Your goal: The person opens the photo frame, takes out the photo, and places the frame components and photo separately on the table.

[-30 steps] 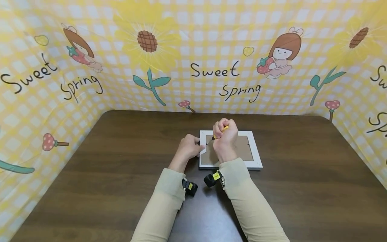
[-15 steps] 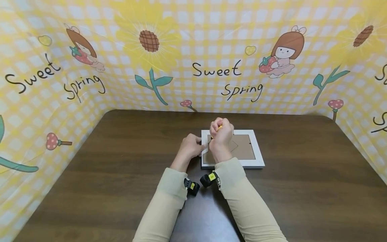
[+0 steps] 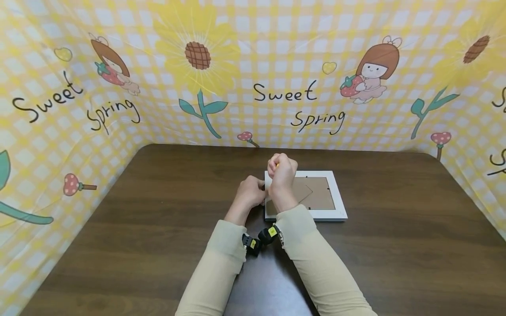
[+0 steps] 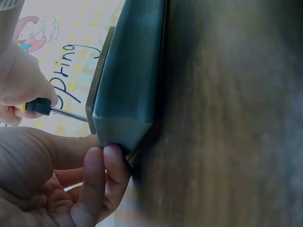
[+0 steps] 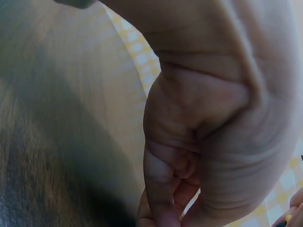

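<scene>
Frame (image 3: 320, 193), lying lengthwise left to right on the table (image 3: 118, 241), stretches rightward from both hands — left hand (image 3: 251, 191) pinching its left edge, right hand (image 3: 282, 175) gripping the screwdriver (image 4: 39, 106) over that same end.

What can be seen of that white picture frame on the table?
The picture frame lies back side up on the table. A white rectangular border surrounds a brown, cardboard-like backing with a thin angular line and small black tabs along its edges. The left hand pinches the frame's left edge. The right hand hides part of it, holding a screwdriver whose tip points at the back near that edge; contact is hard to tell.
</scene>
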`<state>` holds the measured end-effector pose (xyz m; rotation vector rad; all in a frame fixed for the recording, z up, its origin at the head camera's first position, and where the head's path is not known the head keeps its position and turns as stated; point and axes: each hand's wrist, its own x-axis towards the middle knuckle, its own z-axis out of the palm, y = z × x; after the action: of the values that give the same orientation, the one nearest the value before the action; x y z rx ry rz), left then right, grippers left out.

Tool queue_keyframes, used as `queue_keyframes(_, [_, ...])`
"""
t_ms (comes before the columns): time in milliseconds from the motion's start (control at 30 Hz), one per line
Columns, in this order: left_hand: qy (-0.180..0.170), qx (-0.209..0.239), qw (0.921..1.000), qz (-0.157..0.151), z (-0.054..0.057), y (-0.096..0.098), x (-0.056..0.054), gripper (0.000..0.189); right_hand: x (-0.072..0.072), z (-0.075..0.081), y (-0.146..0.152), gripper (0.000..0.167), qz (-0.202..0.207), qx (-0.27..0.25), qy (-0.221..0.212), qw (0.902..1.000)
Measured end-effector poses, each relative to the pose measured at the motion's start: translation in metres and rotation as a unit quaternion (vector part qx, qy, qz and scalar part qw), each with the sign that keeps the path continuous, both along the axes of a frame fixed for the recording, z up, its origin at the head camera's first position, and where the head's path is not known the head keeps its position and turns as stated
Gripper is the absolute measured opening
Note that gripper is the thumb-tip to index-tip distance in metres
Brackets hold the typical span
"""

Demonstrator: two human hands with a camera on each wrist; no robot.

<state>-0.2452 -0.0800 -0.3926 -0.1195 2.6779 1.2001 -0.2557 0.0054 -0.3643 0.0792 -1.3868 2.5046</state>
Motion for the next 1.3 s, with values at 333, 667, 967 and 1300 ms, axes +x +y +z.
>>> queue_keyframes(333, [0.004, 0.014, 0.9998, -0.011, 0.0, -0.001, 0.001, 0.012, -0.004, 0.001, 0.012, 0.04, 0.009, -0.068, -0.029, 0.9973])
queue_keyframes(667, [-0.008, 0.003, 0.9999, -0.014, 0.0, 0.0, -0.001, 0.028, -0.009, -0.008, 0.042, 0.043, 0.053, -0.141, -0.041, 0.9878])
queue_keyframes(967, [-0.016, 0.023, 0.9996, -0.008, -0.001, -0.002, 0.001, 0.04, -0.018, -0.021, 0.065, 0.048, 0.052, -0.247, -0.106, 0.9618])
queue_keyframes(1300, [-0.021, 0.037, 0.9991, -0.001, -0.004, -0.002, -0.002, 0.044, -0.02, -0.026, 0.078, 0.048, 0.074, -0.308, -0.172, 0.9328])
